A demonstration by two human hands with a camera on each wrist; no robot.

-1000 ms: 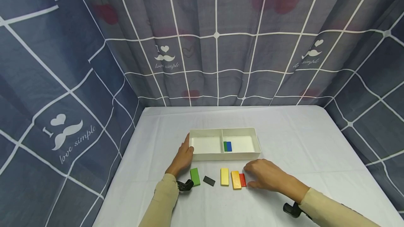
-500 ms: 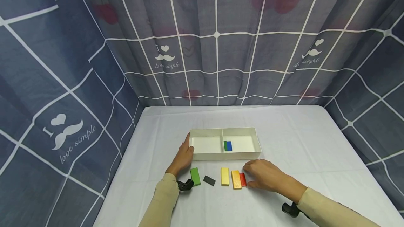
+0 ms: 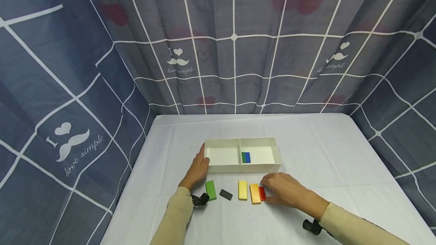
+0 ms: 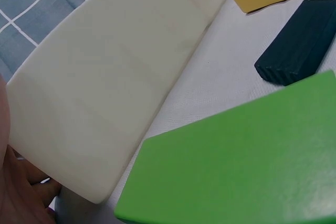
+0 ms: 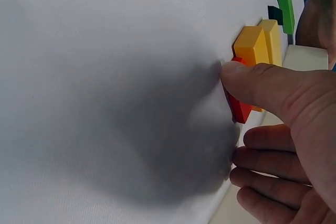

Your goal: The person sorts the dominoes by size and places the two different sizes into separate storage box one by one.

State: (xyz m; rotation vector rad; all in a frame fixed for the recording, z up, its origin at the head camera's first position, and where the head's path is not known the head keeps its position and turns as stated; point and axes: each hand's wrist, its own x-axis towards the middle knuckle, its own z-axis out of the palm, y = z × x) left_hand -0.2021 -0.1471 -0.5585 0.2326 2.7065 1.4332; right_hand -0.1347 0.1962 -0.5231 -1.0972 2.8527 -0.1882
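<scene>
My left hand (image 3: 197,169) holds the left end of a cream two-compartment box (image 3: 225,169), its thumb at the rim and its fingers along the outer end wall. My right hand (image 3: 286,189) lies low over the cloth beside a red block (image 3: 262,193). In the right wrist view its thumb overlaps the red block (image 5: 240,107), with the other fingers loosely bent and apart from it. The red block stands against an orange-yellow block (image 3: 254,194). Left of these lie a pale yellow block (image 3: 242,190), a dark block (image 3: 226,194) and a green block (image 3: 210,190).
A small green block (image 3: 243,157) and a blue block (image 3: 247,157) stand against the divider in the box's right compartment. White cloth (image 3: 323,154) covers the table. Blue-grey curtains (image 3: 252,59) hang behind and at both sides.
My right hand has shifted slightly left, closer to the red block. The left hand, the box and the blocks look unmoved.
</scene>
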